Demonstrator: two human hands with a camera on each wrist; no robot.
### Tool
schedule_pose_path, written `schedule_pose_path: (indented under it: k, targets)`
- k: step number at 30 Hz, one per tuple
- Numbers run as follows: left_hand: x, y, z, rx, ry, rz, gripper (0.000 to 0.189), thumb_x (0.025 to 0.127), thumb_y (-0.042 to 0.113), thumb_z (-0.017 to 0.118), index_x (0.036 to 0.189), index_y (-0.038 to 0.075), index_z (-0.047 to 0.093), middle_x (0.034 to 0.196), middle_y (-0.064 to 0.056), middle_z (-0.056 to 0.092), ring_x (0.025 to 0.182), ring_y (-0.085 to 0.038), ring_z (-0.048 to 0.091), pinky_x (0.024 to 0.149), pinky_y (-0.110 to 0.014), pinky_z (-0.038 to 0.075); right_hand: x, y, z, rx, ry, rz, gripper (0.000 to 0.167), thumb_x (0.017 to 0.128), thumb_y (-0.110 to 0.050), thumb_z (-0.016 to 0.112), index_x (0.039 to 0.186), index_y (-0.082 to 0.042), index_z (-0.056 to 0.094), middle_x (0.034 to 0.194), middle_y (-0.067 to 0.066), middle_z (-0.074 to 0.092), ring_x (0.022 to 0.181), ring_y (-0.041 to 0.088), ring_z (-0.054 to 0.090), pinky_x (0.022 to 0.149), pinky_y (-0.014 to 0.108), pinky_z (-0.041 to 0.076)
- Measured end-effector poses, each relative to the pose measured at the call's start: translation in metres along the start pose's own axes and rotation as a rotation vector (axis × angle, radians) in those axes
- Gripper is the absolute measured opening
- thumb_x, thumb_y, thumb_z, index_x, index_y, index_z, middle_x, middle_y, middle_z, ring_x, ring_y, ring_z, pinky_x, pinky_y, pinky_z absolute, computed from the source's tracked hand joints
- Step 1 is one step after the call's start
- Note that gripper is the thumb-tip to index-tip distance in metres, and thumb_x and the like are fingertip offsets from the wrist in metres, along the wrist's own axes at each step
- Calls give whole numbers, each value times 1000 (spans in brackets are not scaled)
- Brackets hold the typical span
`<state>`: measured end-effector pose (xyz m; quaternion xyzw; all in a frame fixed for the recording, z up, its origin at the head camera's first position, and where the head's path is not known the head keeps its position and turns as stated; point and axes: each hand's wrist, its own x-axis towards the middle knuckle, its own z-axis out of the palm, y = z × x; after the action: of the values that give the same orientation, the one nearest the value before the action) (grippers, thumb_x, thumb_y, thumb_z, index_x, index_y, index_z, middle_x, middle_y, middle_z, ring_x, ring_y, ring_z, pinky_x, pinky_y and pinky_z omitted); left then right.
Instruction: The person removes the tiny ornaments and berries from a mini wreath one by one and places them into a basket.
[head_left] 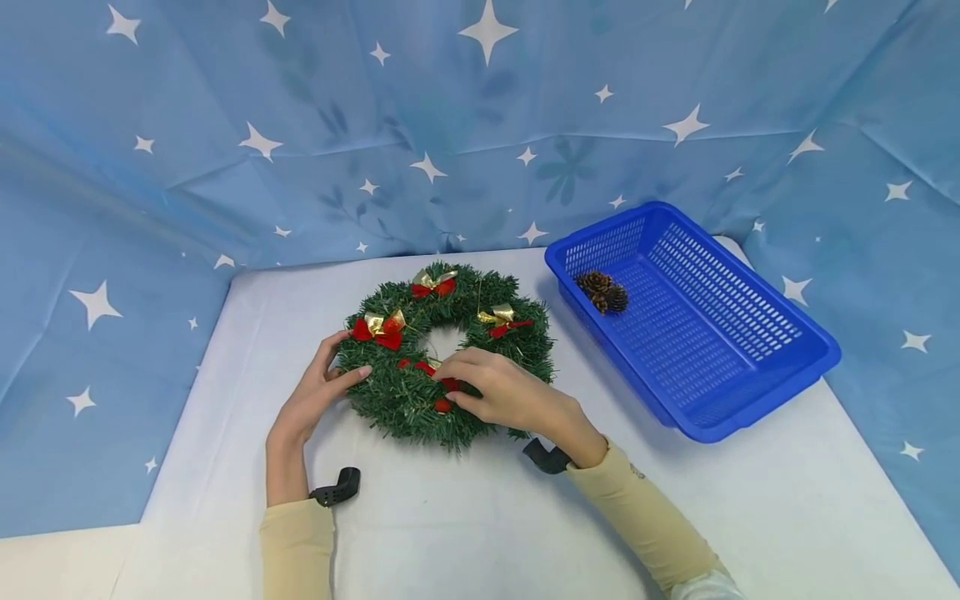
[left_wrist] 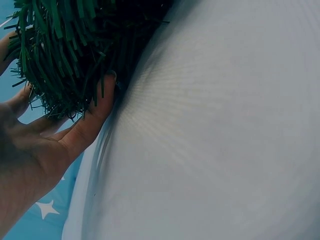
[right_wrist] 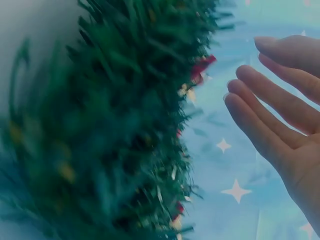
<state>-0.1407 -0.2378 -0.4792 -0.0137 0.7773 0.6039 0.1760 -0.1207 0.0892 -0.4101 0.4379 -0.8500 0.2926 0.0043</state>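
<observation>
A green tinsel wreath lies flat on the white-covered table. My left hand grips its left edge, fingers round the outer side and thumb over the branches. Over the wreath's lower part hovers my right hand. In the right wrist view that hand's fingers are loosely extended and apart from the greenery, holding nothing. Beneath it a red bow is partly hidden. Other red-and-gold bows sit at the upper left, the top and the right of the ring.
A blue plastic basket stands on the table to the right of the wreath. Several brown pine cones lie at its left end. Blue curtains with white stars hang behind and at both sides of the white tablecloth.
</observation>
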Motion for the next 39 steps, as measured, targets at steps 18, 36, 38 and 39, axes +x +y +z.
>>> schedule_pose_path:
  k: [18, 36, 38, 39]
  targets:
    - [3, 0, -1, 7, -4, -1, 90, 98, 40, 72, 165, 37, 12, 174, -4, -6, 156, -42, 21, 113, -62, 34, 4, 0, 19, -63, -41, -53, 26, 96, -11, 75, 121, -8, 72, 120, 6, 70, 114, 20, 66, 94, 29, 57]
    - [0, -1, 0, 30, 4, 1, 89, 98, 41, 71, 165, 36, 13, 174, -7, -6, 156, -44, 17, 109, -57, 38, 6, -1, 30, -174, -78, -65, 13, 96, -10, 73, 109, -12, 76, 106, 1, 72, 98, 17, 63, 85, 28, 55]
    - [0, -1, 0, 30, 5, 0, 89, 98, 41, 71, 165, 37, 13, 174, -8, -6, 157, -44, 16, 109, -58, 38, 6, -2, 30, -189, -81, -64, 13, 97, -10, 73, 108, -12, 76, 106, 1, 72, 99, 17, 63, 86, 28, 55]
    - [0, -1, 0, 28, 5, 0, 89, 98, 41, 71, 165, 37, 13, 174, -8, -6, 157, -44, 16, 109, -58, 37, 6, -3, 30, -194, -82, -62, 13, 97, -10, 73, 109, -13, 76, 106, 1, 72, 99, 17, 63, 87, 28, 56]
